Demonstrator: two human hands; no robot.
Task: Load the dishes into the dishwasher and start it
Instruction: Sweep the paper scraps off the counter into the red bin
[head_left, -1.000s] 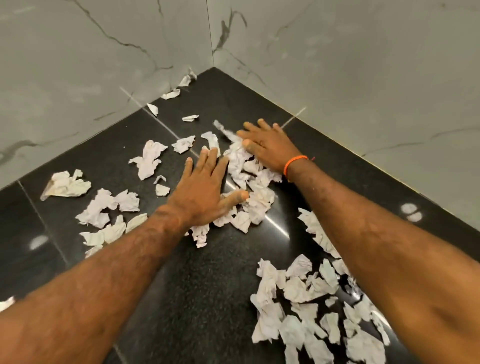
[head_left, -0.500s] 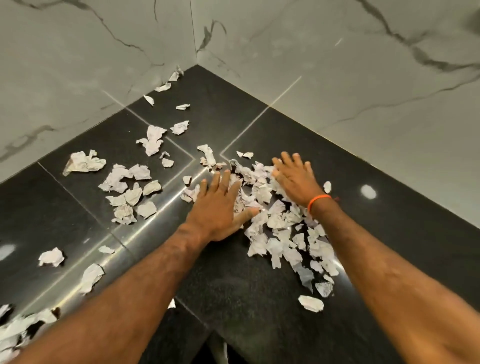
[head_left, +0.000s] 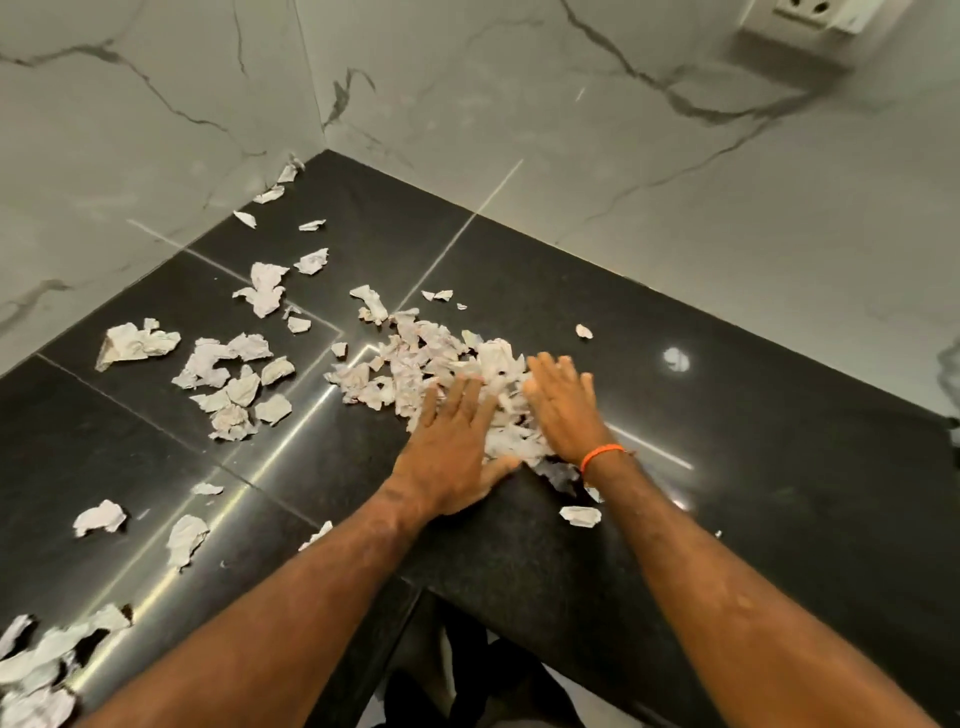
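No dishes or dishwasher are in view. Torn white paper scraps lie across a black stone counter (head_left: 727, 415) in a corner. A dense pile of scraps (head_left: 441, 358) sits mid-counter. My left hand (head_left: 452, 447) lies flat on the pile's near left side, fingers straight and spread. My right hand (head_left: 563, 400), with an orange band at the wrist, presses flat on the pile's right side, fingers straight. The two hands flank the heap, a little apart, with scraps bunched between them.
Loose scraps (head_left: 234, 379) spread over the counter's left part, more at the near left edge (head_left: 41, 670) and by the back corner (head_left: 270, 195). Grey-veined marble walls (head_left: 571, 130) close the corner. A wall socket (head_left: 810, 15) sits top right. The counter's inner edge (head_left: 415, 587) drops near me.
Both hands have swept toward me and closer together, pushing the scraps into a tighter heap. The view has pulled back, showing more counter and the socket.
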